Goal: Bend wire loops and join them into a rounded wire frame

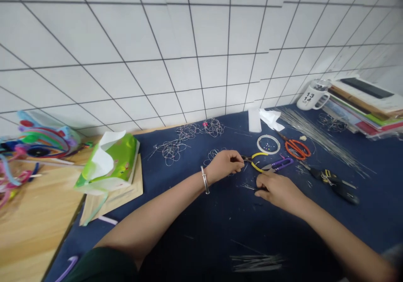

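Two bare hands are held near each other over a dark blue cloth (201, 219), with a few short wires (248, 186) lying between them, just beside the right fingertips. On the left hand (225, 164), thumb and forefinger are brought narrowly together by the head of the yellow-handled pliers (249, 158); whether anything is pinched there cannot be told. The right hand (276, 191) is loosely curled near the pliers' lower handle, and its hold cannot be made out either. Strands so thin are probably best picked up singly, gripped near the end, with loose ends kept apart so that none is snagged. Just beyond, purple scissors (282, 163) are crossed by the pliers or nearly so, and beads are gathered in a round white dish (278, 147). Farther right, orange scissors (289, 144) and long wires (321, 137) are laid out; at the far left, tangled wire loops (171, 151) are spread.
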The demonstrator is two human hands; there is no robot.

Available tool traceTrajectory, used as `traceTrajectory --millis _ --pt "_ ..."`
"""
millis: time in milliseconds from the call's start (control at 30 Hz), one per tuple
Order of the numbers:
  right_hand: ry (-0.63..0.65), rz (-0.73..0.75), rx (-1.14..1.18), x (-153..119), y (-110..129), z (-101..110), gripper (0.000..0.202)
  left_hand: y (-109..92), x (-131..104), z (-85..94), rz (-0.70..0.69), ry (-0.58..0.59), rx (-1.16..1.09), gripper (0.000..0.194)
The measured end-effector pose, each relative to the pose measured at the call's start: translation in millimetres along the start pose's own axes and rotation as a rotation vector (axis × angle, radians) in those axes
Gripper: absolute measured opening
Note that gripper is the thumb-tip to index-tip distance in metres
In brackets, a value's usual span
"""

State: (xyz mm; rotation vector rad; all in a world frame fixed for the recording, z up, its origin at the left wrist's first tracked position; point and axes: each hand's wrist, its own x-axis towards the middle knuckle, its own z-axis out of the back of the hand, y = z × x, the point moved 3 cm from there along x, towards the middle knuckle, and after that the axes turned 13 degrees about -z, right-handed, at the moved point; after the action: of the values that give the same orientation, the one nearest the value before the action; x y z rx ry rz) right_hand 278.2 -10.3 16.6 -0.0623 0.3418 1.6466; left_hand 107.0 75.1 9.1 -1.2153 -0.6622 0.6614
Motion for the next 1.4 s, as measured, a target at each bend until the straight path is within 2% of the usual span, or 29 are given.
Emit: traceTrajectory --millis 200,333,500,600,733,800,867,1067,1167,1400 --pt "0.020 0.099 -0.040 -6 3 -6 0.011 -1 -4 -22.4 -0.136 0.175 0.361 0.010" --pt "0.013 0.136 -0.063 -7 4 -6 0.011 -1 -2 -25.5 -0.243 0.200 0.539 0.011" --pt "0.024 0.173 -0.029 -8 4 -3 0.012 2 0 -25.5 -0.307 0.217 0.628 0.015" --pt "0.039 0.189 0.007 -10 4 -1 0.014 1 0 -22.3 -0.331 0.199 0.659 0.016" --pt "0.044 0.179 0.060 -11 1 0 0.014 -10 0 -9.2 -0.352 0.163 0.674 0.018" --pt "0.047 0.170 0.089 -10 -2 1 0.014 -16 0 -2.3 -0.360 0.183 0.654 0.019" --pt "0.050 0.157 0.127 -8 -4 2 0.014 -21 -1 0.6 -0.361 0.250 0.620 0.019" --pt "0.044 0.159 0.249 -4 -5 5 0.012 -24 -10 -16.5 -0.387 0.518 0.541 0.020" --pt "0.042 0.174 0.290 -4 -5 5 0.010 -26 -14 -23.7 -0.380 0.566 0.529 0.021" --pt "-0.013 0.199 0.328 -5 -3 6 0.007 -23 -16 -26.7 -0.364 0.601 0.554 0.019"
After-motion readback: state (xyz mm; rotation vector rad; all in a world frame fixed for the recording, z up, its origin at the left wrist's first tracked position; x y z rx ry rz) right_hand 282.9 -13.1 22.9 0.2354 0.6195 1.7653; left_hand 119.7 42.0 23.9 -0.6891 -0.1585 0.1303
